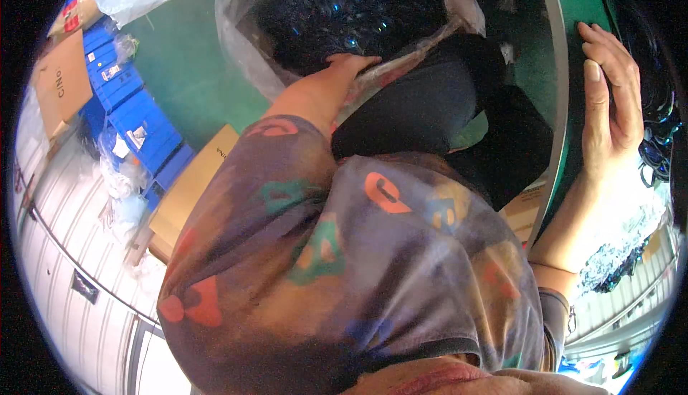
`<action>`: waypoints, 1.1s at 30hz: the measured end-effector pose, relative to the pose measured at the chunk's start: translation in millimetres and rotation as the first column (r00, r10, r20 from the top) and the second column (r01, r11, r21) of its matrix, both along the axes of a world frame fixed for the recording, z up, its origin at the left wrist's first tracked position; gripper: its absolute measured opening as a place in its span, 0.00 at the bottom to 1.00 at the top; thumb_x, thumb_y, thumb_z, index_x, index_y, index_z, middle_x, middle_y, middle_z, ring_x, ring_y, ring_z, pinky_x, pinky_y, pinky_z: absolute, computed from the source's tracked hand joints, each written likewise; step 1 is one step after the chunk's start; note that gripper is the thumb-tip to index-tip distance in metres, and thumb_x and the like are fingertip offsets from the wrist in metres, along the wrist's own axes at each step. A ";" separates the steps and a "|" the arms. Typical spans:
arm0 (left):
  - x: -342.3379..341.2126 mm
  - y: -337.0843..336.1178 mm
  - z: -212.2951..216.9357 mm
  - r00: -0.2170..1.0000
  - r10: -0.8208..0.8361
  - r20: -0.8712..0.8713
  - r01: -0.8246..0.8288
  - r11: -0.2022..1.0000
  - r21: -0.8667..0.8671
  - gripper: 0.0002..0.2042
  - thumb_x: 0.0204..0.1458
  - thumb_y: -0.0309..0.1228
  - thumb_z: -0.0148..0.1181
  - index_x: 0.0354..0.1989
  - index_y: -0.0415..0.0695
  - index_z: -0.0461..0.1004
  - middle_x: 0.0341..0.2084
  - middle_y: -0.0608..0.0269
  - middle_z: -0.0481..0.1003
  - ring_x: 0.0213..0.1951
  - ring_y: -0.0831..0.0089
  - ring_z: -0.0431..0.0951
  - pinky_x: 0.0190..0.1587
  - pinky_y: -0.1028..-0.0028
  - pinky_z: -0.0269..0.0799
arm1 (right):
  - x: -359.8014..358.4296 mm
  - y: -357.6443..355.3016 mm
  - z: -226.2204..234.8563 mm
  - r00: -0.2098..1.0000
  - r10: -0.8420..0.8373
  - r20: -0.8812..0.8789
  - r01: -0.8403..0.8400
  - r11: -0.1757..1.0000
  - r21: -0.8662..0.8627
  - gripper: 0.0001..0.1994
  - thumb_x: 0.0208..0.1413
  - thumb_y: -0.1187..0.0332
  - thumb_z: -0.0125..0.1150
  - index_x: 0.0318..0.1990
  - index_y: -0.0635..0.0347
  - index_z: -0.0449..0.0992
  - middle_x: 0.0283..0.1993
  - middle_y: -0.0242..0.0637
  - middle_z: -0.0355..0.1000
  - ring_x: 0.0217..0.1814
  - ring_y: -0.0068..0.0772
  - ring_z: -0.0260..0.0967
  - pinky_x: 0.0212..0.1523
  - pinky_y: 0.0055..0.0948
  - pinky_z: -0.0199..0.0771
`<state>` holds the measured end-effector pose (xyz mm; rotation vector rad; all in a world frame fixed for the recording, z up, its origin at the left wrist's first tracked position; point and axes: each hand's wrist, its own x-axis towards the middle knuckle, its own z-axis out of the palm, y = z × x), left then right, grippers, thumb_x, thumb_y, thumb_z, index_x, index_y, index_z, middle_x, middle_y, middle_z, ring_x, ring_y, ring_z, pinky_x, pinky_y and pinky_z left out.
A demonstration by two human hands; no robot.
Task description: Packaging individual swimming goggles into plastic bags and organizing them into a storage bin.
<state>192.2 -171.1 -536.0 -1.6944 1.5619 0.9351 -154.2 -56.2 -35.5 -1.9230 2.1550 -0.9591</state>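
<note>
My left hand [342, 70] reaches down into a large clear plastic bag [244, 44] that holds a heap of dark, glossy coiled cables [344, 12]. Its fingers are buried at the bag's opening, so I cannot see whether they grip anything. My right hand [609, 98] rests flat, fingers together, on the edge of a green table [566, 73] at the right, beside more black cables [659, 108]. My patterned sleeve and shirt fill the lower middle of the view.
Blue plastic crates [129, 108] and cardboard boxes [61, 80] stand on the green floor [186, 65] at the left. A flat cardboard piece [190, 187] lies beside my arm. A black seat or cushion [430, 108] sits between the bag and the table.
</note>
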 end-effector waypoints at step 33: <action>12.9 -13.3 78.0 0.364 0.761 -0.536 -0.856 0.500 0.128 0.35 0.45 0.43 0.73 0.58 0.35 0.67 0.47 0.56 0.75 0.43 0.62 0.77 0.48 0.62 0.75 | -6.8 -1.6 3.6 0.999 -0.035 0.016 0.034 0.999 0.023 0.07 0.59 0.78 0.59 0.43 0.67 0.79 0.47 0.45 0.79 0.55 0.45 0.74 0.60 0.38 0.69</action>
